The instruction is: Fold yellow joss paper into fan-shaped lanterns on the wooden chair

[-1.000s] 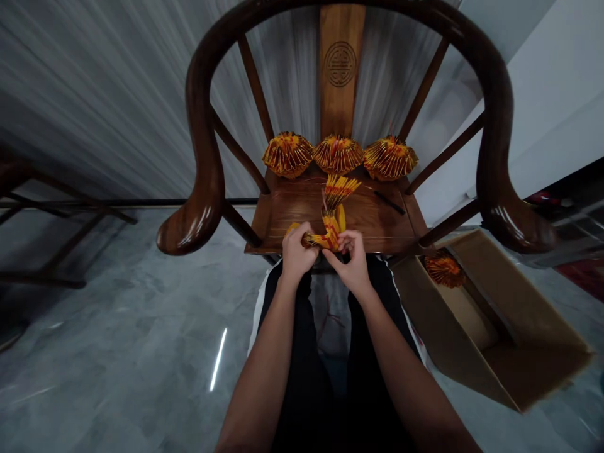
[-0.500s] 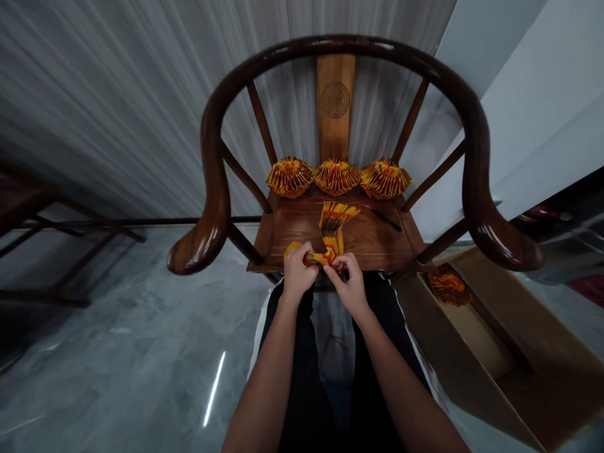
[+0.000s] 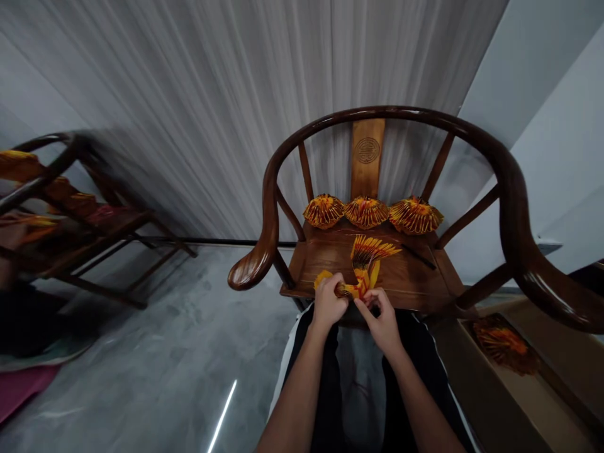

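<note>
A strip of folded yellow, red and gold paper (image 3: pixel 365 267) fans out over the front of the wooden chair seat (image 3: pixel 314 255). My left hand (image 3: pixel 330 299) is closed around its left part, with a yellow end poking out beyond the fingers. With thumb and fingertips pressed together, my right hand (image 3: pixel 381 314) pinches the paper's lower edge. Behind it, three finished-looking pleated paper rosettes stand in a row: left rosette (image 3: pixel 324 211), middle rosette (image 3: pixel 366 212) and right rosette (image 3: pixel 415 216). A thin dark stick-like object (image 3: pixel 419 257) lies on the seat at the right.
The chair's curved armrest (image 3: pixel 271 207) rings the seat. An open cardboard box (image 3: pixel 500 390) with another pleated rosette (image 3: pixel 504 343) stands on the floor at right. At left, a second chair (image 3: pixel 113 233) bears yellow paper, with part of another person (image 3: pixel 14 245) beside it.
The view has swung left and up, so the chair appears lower and further right, and the second chair shows more. Both hands keep their hold on the folded paper.
</note>
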### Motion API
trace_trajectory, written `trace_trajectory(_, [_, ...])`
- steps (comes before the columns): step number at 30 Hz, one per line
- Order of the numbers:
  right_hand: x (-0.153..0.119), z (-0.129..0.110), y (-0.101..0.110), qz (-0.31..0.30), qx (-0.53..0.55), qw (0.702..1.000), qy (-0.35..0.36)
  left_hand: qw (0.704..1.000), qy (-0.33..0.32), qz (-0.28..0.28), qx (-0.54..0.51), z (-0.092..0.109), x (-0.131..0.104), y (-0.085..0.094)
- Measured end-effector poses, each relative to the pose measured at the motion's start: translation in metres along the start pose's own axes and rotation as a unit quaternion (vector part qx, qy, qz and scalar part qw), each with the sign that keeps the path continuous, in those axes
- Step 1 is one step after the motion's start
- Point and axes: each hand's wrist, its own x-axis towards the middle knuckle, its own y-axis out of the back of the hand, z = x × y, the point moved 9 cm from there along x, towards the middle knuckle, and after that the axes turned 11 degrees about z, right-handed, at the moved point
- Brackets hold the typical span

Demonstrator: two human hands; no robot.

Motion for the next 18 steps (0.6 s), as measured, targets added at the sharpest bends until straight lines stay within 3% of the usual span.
trace_trajectory(18, [-0.002,0.001,0.015,-0.023,-0.026,0.999,-0.004,1.0,0.013,-0.021,-0.003,0.001,-0.008,-0.006])
